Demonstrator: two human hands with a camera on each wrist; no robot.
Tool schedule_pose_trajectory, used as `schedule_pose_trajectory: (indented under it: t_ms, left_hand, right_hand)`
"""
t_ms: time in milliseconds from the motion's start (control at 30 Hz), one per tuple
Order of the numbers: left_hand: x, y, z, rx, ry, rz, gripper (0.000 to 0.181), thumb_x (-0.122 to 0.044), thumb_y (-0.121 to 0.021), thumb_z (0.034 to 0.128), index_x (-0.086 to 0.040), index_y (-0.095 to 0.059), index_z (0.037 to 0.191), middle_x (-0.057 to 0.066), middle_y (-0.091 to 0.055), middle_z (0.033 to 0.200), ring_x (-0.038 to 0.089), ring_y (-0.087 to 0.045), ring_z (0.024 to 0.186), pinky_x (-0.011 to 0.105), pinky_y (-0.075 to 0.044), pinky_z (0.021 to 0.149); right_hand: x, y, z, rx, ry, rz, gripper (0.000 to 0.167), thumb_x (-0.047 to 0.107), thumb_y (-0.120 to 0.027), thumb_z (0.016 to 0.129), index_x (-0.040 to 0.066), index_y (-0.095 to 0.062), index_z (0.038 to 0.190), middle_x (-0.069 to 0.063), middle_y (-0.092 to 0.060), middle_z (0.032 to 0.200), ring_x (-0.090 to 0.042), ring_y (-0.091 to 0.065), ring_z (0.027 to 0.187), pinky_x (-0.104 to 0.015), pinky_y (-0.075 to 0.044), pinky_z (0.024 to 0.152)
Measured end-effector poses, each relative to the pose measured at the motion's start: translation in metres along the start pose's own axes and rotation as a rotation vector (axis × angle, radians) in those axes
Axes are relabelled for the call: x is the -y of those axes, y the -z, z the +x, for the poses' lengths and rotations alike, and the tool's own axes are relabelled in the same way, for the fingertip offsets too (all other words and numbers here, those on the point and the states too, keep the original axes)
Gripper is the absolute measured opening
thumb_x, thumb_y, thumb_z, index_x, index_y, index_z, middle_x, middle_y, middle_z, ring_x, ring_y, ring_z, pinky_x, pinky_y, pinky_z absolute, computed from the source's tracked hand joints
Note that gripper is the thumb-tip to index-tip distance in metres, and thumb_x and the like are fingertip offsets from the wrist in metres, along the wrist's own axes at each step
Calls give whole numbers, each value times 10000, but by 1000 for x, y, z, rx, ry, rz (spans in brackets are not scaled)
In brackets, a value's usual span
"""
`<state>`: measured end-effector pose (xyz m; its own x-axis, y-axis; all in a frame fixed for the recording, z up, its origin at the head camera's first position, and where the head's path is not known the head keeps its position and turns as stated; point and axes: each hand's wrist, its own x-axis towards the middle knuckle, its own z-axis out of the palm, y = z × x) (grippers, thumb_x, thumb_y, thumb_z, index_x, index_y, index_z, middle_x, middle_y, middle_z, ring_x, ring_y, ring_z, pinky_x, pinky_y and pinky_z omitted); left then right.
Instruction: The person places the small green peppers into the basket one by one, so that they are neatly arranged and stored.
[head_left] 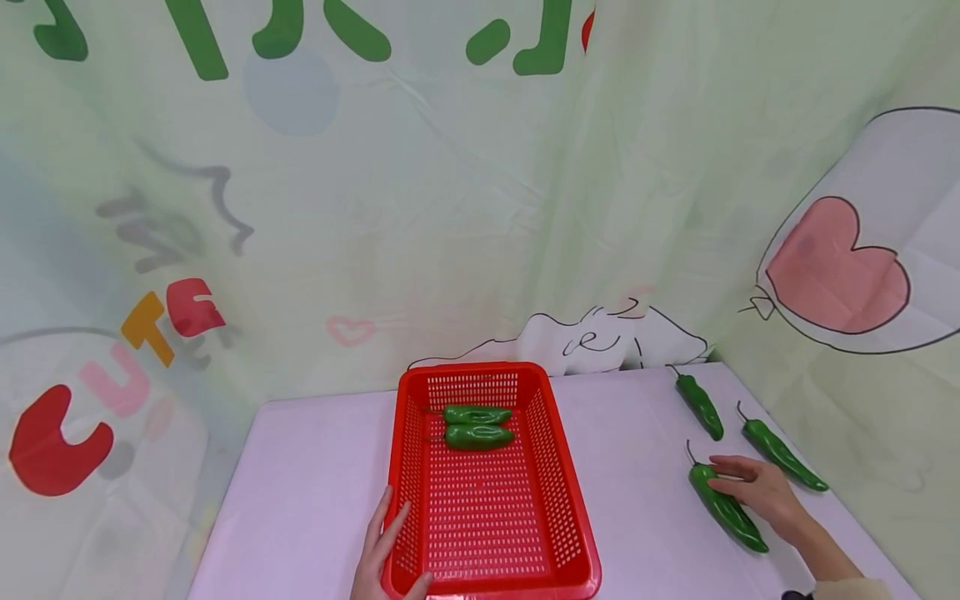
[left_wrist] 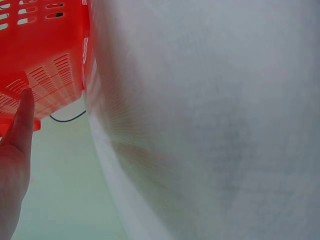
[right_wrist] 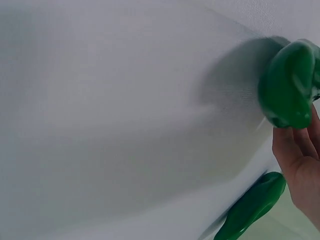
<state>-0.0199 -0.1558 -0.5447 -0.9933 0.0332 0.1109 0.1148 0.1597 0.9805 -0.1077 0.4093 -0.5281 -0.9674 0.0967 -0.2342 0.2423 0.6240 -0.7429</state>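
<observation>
A red perforated plastic basket (head_left: 585, 533) stands on the table, with two green peppers (head_left: 480, 437) lying side by side near its far end. My left hand (head_left: 375, 550) rests on the basket's near left corner, its fingers fairly straight along the rim; one finger (left_wrist: 22, 117) touches the outer wall in the left wrist view. On the right, my right hand (head_left: 761, 492) holds a long green pepper (head_left: 735, 521) near its stem end, fingers and thumb about it. In the right wrist view that pepper (right_wrist: 287, 85) partly covers the fingertips.
Another green pepper (head_left: 783, 452) lies just right of my right hand, near the table's right edge. A further green pepper (head_left: 699, 406) is farther back. The pale table (head_left: 307, 492) meets a printed cloth backdrop (head_left: 450, 208) at the back and sides.
</observation>
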Motion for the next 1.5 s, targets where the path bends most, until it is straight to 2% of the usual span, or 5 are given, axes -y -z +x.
schedule_pose_trajectory:
  t_ms: [200,333,500,900,1500]
  left_hand:
    - [2,1,0,2,-18,13,789,-168,-794,751,-237,-471,1467,-49,-201,1603,50,-293,1326,305,-538,896]
    - [2,1,0,7,-6,7,791,-174,-795,750,-245,-468,1467,-59,-195,1603,90,-297,1331,307,-543,897]
    - [0,1,0,5,11,2,796,-189,-797,746,-254,-465,1466,-69,-196,1599,224,-305,1332,295,-554,879]
    - [-1,-1,0,-1,4,-9,777,-175,-788,760,-224,-471,1467,-59,-199,1600,244,-316,1335,303,-556,876]
    - [0,1,1,29,10,-14,791,-184,-789,773,-169,-446,1485,-38,-172,1606,372,-289,1351,312,-561,875]
  right_hand:
    - [3,-5,6,-14,-1,-29,668,300,-729,903,-135,-487,1347,-302,-584,1279,-177,-640,1001,-230,-557,739]
    - [6,-8,10,-5,-14,-45,658,320,-717,910,-128,-498,1339,-320,-569,1279,-418,-576,1103,-308,-572,773]
    - [8,-9,11,7,0,-57,639,313,-715,912,-128,-512,1327,-316,-577,1268,-406,-582,1089,-303,-568,771]
    - [47,-7,24,-26,167,-56,569,258,-715,918,-110,-539,1315,-301,-601,1244,-270,-623,1007,-198,-551,708]
    - [141,-21,50,10,308,-33,548,156,-721,907,-93,-515,1349,-333,-575,1270,-466,-599,1111,-342,-600,780]
